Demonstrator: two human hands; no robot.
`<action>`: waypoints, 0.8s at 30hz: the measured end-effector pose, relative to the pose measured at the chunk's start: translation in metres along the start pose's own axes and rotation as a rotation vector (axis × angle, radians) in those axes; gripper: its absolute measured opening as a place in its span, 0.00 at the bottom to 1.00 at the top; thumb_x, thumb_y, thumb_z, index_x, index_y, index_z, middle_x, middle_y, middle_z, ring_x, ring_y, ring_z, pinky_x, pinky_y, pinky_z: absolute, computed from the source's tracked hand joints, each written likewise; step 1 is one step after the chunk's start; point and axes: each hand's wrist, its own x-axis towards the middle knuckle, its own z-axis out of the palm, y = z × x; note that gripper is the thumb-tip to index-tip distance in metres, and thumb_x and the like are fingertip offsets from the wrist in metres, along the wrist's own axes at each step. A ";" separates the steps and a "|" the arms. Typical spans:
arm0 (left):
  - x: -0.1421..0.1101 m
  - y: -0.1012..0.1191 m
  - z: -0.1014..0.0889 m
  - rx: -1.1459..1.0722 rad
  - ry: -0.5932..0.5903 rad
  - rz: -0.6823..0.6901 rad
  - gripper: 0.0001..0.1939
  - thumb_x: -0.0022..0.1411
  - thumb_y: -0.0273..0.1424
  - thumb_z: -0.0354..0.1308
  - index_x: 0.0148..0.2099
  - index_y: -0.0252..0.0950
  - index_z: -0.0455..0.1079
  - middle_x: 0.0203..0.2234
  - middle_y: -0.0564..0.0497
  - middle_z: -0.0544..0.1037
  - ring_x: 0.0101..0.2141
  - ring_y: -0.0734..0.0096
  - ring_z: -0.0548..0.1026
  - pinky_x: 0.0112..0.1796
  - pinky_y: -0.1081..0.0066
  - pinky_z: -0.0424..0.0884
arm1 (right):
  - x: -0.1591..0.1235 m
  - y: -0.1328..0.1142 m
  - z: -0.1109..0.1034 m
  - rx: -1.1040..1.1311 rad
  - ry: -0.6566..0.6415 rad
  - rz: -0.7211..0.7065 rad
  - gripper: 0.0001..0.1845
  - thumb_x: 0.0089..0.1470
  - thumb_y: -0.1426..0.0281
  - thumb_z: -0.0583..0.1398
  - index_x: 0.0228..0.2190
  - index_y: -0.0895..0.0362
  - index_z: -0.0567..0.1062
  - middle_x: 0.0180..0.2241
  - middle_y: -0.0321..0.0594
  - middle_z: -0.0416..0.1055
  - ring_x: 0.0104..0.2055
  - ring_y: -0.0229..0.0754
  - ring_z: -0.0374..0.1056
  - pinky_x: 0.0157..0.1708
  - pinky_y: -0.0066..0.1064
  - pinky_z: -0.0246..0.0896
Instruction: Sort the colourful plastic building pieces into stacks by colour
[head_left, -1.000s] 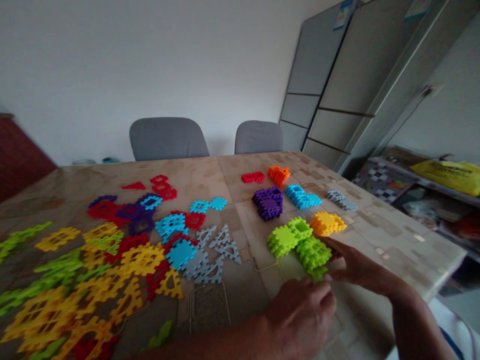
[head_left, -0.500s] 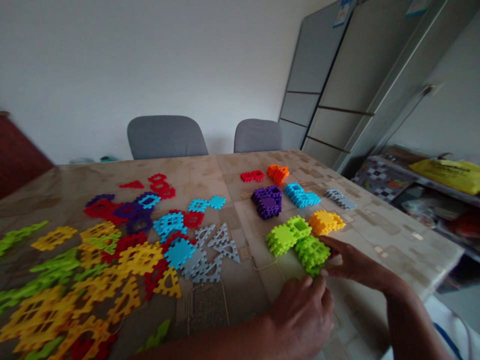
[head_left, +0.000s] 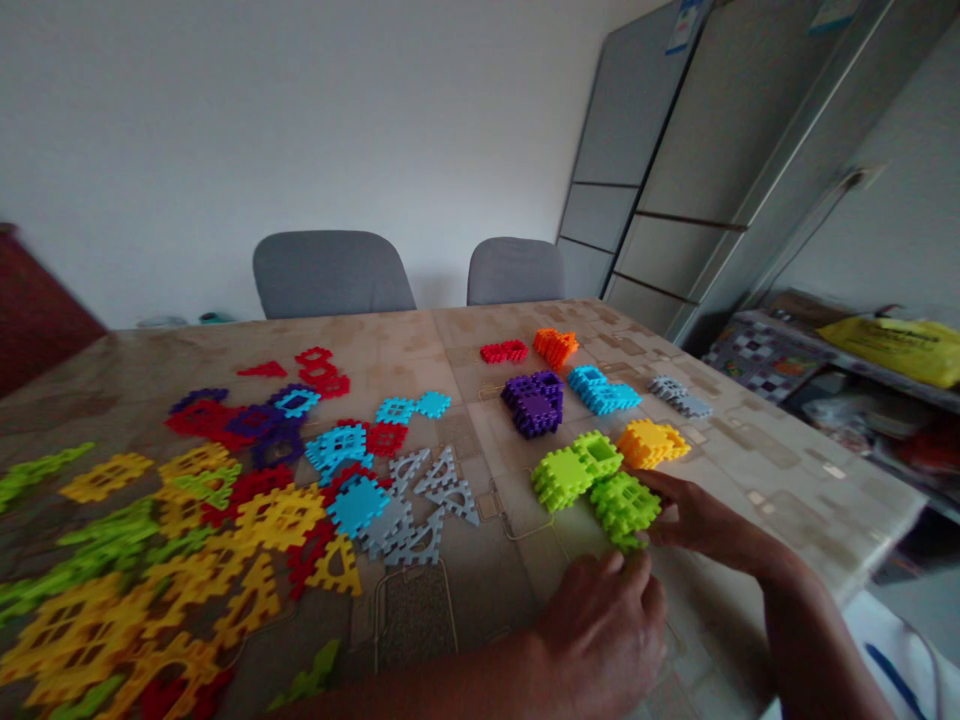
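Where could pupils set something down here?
Bare tabletop between the yellow stack and right edge; a narrower gap separates the purple stack from the loose cyan pieces. Crowded: the left, loose yellow pieces; beyond the left hand, green stacks.

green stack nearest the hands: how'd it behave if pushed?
Low and squarish, the green stack probably won't roll. Its layered edges suggest layers may slide apart. Window-like openings hint it's light for its size.

Lime-green notched tiles [head_left: 626, 502] lie in three uneven stacks, close together
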 end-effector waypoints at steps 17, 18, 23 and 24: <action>0.002 0.005 0.005 0.035 0.015 -0.074 0.23 0.75 0.38 0.50 0.59 0.23 0.68 0.59 0.34 0.72 0.49 0.54 0.75 0.39 0.60 0.74 | -0.006 0.021 0.009 -0.077 0.086 -0.065 0.30 0.50 0.61 0.65 0.56 0.54 0.75 0.52 0.45 0.77 0.52 0.58 0.73 0.54 0.47 0.69; 0.002 0.005 0.004 0.041 0.015 -0.074 0.23 0.75 0.37 0.49 0.59 0.22 0.68 0.59 0.34 0.72 0.49 0.54 0.75 0.38 0.60 0.74 | -0.006 0.021 0.010 -0.092 0.094 -0.065 0.29 0.50 0.62 0.64 0.55 0.54 0.76 0.52 0.45 0.78 0.52 0.58 0.73 0.53 0.47 0.69; 0.000 0.004 0.000 0.069 0.015 -0.006 0.17 0.73 0.33 0.51 0.51 0.26 0.74 0.57 0.35 0.74 0.51 0.50 0.74 0.37 0.58 0.73 | -0.010 0.016 0.007 -0.150 0.136 -0.045 0.28 0.48 0.62 0.64 0.51 0.56 0.78 0.52 0.49 0.78 0.53 0.60 0.73 0.55 0.49 0.68; -0.001 0.004 -0.001 0.071 0.019 0.012 0.15 0.73 0.32 0.52 0.50 0.27 0.74 0.56 0.35 0.74 0.50 0.51 0.74 0.37 0.59 0.73 | -0.012 0.015 0.006 -0.155 0.131 -0.049 0.30 0.49 0.61 0.64 0.53 0.56 0.76 0.54 0.50 0.76 0.55 0.60 0.72 0.56 0.49 0.67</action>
